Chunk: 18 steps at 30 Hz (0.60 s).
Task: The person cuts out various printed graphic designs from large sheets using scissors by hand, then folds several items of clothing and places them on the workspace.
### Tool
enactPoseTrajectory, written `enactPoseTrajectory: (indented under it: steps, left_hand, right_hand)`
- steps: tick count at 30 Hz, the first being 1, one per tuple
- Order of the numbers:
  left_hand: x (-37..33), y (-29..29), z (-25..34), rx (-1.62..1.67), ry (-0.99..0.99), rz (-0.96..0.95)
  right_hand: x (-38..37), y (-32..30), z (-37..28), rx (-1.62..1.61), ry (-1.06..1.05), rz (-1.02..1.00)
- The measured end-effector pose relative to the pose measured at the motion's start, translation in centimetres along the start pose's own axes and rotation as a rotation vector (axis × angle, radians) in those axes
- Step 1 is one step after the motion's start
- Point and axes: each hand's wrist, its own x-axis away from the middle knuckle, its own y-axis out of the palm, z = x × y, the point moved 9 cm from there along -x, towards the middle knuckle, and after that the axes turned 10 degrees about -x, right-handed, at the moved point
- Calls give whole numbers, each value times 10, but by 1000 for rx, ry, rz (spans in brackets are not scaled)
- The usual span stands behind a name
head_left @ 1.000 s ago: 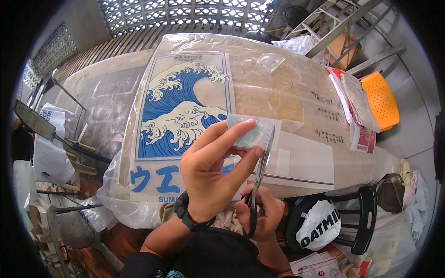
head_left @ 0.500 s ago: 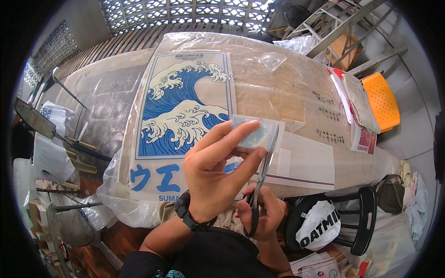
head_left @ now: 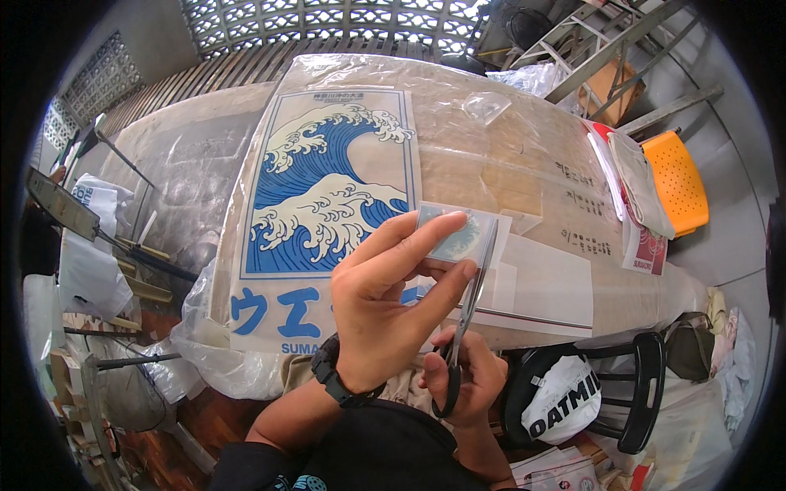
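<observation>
While the Left Hand (head_left: 385,290) Pinches the Card (head_left: 460,245), the Scissors (head_left: 465,315) Stand at Its Edge

As we join the action, the card is up off the table (head_left: 532,159), held in the air near the right edge of the big wave poster (head_left: 282,209). It's a small, flat, roughly square piece, tilted a little, pale blue-grey, with a cream-and-teal curling shape that echoes the wave on the poster. Look along its right side: a plain whitish strip shows past the steel blades!

Index finger on top, thumb at the lower edge: the left hand is closed to a pinch on the card, a black watch (head_left: 329,372) on that wrist. Lower down, the right hand (head_left: 475,376) is wrapped around the black handles, blades pointing up and away from the body, lying right along the card's border.

Now the tricky bits. That index finger covers the upper middle of the picture, and the thumb hides part of the bottom edge. The card's underside is out of sight, and its fine detail is a blur. Have the blades bitten into it? From up here you cannot tell, nor how wide they stand apart. The right hand's fingers partly mask the handle loops. Behind the left hand, a stretch of the poster's blue lettering (head_left: 301,315) is blocked, while the black lens rim cuts off the room's outer corners.
</observation>
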Motion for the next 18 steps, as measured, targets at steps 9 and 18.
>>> enactPoseTrajectory:
  steps: [9, 18]
  left_hand:
    - [0, 1, -1, -4, 17, -5]
    - [2, 5, -7, 7, -34, -3]
  right_hand:
    - [2, 0, 3, 6, 27, 4]
    - [-3, -1, -1, 8, -42, 21]
